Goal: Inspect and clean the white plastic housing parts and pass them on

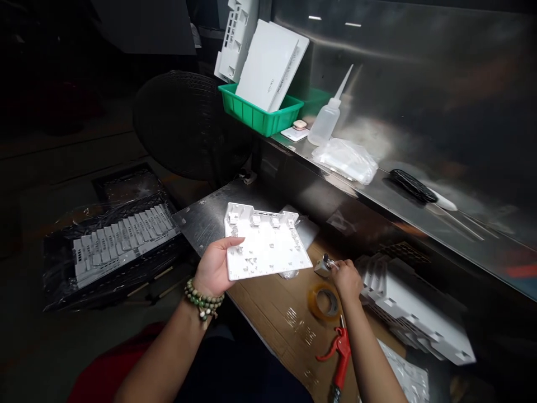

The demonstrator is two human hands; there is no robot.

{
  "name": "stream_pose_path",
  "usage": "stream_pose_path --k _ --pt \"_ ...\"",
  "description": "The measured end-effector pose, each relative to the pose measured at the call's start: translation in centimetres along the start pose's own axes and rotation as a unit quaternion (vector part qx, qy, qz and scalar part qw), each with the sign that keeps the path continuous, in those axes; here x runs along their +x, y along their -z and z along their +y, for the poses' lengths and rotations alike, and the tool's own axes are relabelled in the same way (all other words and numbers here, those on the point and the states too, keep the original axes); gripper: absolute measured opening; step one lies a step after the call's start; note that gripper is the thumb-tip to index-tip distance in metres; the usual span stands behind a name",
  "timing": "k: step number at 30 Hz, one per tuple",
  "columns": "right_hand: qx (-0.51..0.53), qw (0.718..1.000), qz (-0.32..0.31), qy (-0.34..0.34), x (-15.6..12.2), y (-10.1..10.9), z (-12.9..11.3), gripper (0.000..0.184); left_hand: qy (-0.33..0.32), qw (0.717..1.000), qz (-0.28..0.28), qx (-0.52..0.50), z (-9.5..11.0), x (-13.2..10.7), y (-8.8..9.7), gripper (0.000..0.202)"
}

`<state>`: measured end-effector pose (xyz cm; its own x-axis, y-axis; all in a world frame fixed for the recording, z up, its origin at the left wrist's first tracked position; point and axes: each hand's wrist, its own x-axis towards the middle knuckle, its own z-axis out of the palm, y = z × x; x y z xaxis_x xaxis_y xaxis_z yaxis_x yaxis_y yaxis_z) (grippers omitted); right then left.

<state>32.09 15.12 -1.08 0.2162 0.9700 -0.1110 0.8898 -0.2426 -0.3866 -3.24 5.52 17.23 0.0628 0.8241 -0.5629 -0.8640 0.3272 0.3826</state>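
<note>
My left hand (215, 267) grips the near left edge of a white plastic plate (268, 242), ribbed and clipped on its upper face, and holds it flat above the bench. A bead bracelet (202, 300) circles that wrist. My right hand (346, 277) is closed round a small metal object (324, 265) just right of the plate, resting on the cardboard (285, 313). A roll of clear tape (324, 302) lies just in front of that hand.
A red-handled air gun (340, 352) lies by my right forearm. Stacked white plates (415, 305) sit at the right. On the steel shelf stand a green tray (258, 115) of white covers, a squeeze bottle (327, 117), a plastic bag (346, 159) and a black brush (413, 186). A black crate (113, 246) of parts is at the left.
</note>
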Motion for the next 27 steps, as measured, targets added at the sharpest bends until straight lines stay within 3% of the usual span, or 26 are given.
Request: stream_pose_path --k 4,7,9,11,12,15,23,27 --pt "0.062 0.997 0.048 0.001 -1.3 2.7 -1.8 0.031 0.015 1.0 -0.017 -0.013 -0.2 -0.2 -1.3 0.076" --pt "0.143 0.984 0.101 0.035 -5.5 6.3 -5.0 0.046 0.029 0.999 -0.037 -0.007 -0.8 -0.5 -2.3 0.079" --pt "0.197 0.97 0.107 0.099 -9.9 8.8 -8.1 0.042 0.029 0.998 -0.052 0.003 -1.5 -0.6 -2.9 0.082" --pt "0.272 0.935 0.052 0.222 -14.5 10.6 -11.4 0.026 0.023 0.997 -0.067 0.015 -2.4 -0.8 -3.5 0.083" --pt "0.295 0.914 0.015 0.277 -16.5 11.2 -12.9 0.022 0.017 0.997 -0.074 0.02 -2.9 -0.9 -3.8 0.084" --pt "0.291 0.878 0.032 0.379 -20.3 11.9 -16.0 0.028 0.009 0.996 -0.088 0.031 -4.3 -1.3 -4.6 0.083" --pt "0.247 0.864 0.129 0.419 -21.5 12.3 -15.6 0.025 0.034 0.993 -0.11 0.038 -6.2 -2.0 -5.4 0.081" --pt "0.246 0.858 0.16 0.422 -21.9 12.5 -15.6 0.025 0.018 0.994 -0.099 0.032 -6.6 -1.9 -5.3 0.085"
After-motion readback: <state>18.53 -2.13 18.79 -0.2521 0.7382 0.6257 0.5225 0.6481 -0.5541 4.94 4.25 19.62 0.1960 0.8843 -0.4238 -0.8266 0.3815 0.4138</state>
